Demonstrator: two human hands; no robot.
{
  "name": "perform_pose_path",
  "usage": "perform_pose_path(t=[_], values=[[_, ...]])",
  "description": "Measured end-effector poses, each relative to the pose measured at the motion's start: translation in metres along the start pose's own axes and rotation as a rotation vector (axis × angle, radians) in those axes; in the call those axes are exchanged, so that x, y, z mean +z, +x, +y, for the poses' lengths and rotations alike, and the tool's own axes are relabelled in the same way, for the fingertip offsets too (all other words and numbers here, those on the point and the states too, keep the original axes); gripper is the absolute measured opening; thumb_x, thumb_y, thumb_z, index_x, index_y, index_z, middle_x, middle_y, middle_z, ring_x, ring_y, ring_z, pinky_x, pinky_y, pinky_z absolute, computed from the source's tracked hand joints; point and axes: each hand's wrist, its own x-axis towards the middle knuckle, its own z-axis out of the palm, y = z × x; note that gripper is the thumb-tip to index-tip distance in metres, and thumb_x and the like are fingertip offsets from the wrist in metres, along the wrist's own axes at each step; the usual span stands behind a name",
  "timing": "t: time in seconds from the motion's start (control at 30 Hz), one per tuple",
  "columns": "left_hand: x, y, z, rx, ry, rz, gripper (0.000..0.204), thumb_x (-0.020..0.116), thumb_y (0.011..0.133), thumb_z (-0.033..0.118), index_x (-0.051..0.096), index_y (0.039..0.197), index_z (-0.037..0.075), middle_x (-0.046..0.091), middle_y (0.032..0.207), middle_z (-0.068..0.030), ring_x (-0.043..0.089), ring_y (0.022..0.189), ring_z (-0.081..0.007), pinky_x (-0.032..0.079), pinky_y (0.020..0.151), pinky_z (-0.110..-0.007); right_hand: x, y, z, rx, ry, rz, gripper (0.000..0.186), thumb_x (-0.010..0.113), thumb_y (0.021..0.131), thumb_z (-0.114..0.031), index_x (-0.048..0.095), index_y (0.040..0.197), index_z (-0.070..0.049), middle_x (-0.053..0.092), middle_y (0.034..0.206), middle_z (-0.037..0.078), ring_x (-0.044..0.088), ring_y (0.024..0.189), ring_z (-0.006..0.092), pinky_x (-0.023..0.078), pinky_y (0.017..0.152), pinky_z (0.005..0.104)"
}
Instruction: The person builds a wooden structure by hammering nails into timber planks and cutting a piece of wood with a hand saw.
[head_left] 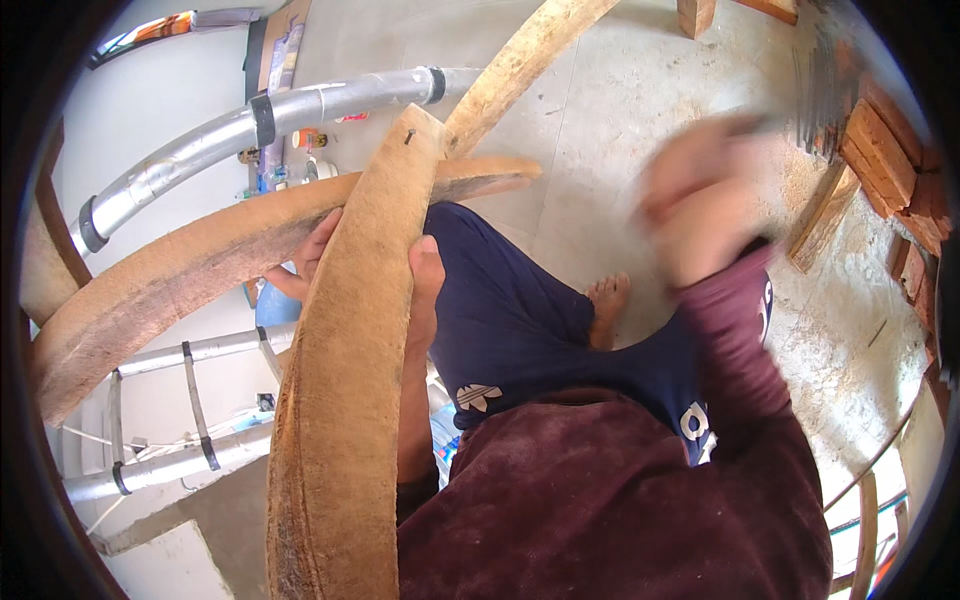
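Note:
A long wooden plank (pixel 345 380) runs from the lower edge up to the middle left. My left hand (pixel 425 275) grips it from beneath, its thumb along the right edge and its fingers showing past the left edge. Near the plank's far end a nail (pixel 409 136) stands partly out of the wood. That end lies across a second wooden beam (pixel 200 240), and another pale board (pixel 525 65) meets them there. My right hand (pixel 700 200) is raised to the right, apart from the plank and smeared by motion. Whether it holds anything I cannot make out.
A silver metal pipe (pixel 340 97) with dark bands curves behind the beams. A ladder-like metal frame (pixel 195 400) is at the left. Wooden blocks (pixel 880 155) are stacked at the far right, beside a loose timber piece (pixel 823 215). Sawdust lies on the concrete floor (pixel 570 150).

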Motion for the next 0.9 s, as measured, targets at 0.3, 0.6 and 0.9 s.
perform_pose_path(t=[0.3, 0.6, 0.9], values=[[0.018, -0.021, -0.009, -0.136, -0.185, 0.058, 0.068, 0.073, 0.071, 0.046, 0.054, 0.121, 0.003, 0.058, 0.113, -0.0123, 0.055, 0.110, -0.0300, -0.004, 0.111, -0.062, -0.027, 0.022, -0.042, 0.464, 0.297, 0.180, 0.035, 0.042, 0.099, -0.038, 0.049, 0.082, -0.009, 0.046, 0.070, 0.000, 0.041, 0.056, 0.0135, 0.036, 0.049, 0.0312], [0.015, -0.008, -0.011, -0.018, -0.008, -0.079, 0.084, 0.074, 0.072, 0.044, 0.039, 0.129, -0.006, 0.056, 0.111, -0.0144, 0.056, 0.109, -0.0290, -0.004, 0.113, -0.058, 0.026, -0.023, -0.012, 1.053, -0.240, -0.631, 0.033, 0.047, 0.098, -0.032, 0.056, 0.099, 0.000, 0.060, 0.084, 0.020, 0.057, 0.078, 0.0352, 0.045, 0.075, 0.0442], [0.020, -0.011, -0.008, -0.098, -0.133, 0.003, 0.096, 0.074, 0.073, 0.044, 0.023, 0.138, -0.006, 0.056, 0.113, -0.0138, 0.055, 0.109, -0.0290, -0.002, 0.114, -0.057, 0.022, -0.007, -0.006, 0.383, -0.069, -0.028, 0.030, 0.046, 0.098, -0.031, 0.049, 0.079, -0.007, 0.050, 0.073, 0.008, 0.046, 0.062, 0.0197, 0.036, 0.053, 0.0352]])
